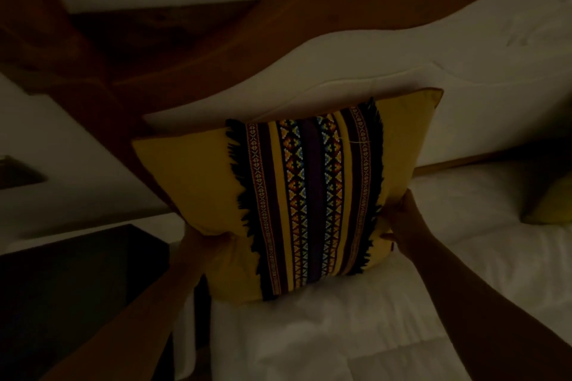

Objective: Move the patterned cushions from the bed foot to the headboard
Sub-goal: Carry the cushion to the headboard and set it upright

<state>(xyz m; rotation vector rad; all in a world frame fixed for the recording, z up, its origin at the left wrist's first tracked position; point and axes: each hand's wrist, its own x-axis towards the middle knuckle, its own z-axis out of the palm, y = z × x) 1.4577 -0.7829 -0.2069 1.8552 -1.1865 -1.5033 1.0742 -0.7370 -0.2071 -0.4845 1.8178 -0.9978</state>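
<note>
Nearest me, both forearms reach up from the bottom of the view, and I've got the patterned cushion (pixel 288 195) between my two hands. My right hand (pixel 402 219) clamps its lower right edge; the fingers (pixel 390 237) curl round the yellow fabric, pinching the corner, thumb side toward me. My left hand (pixel 201 241) sits under the lower left corner, mostly hidden behind the fabric, so I cannot tell how those fingers lie, only that they bear on the cushion there.

The cushion stands nearly upright, tilted a little clockwise, its woven stripe band running from bottom to top, away from my hands. Its lower edge hangs just above the white bedding (pixel 340 334), near the left edge of the bed, beside the dark bedside table (pixel 77 288).

Beyond it: the white pillow (pixel 340 71) lies right behind the cushion's top edge, and behind that the curved wooden headboard (pixel 309 3). I judge the coming move is short, forward and down, to lean it on the pillow. Far right, another yellow cushion (pixel 548 201) already rests on the bedding.
</note>
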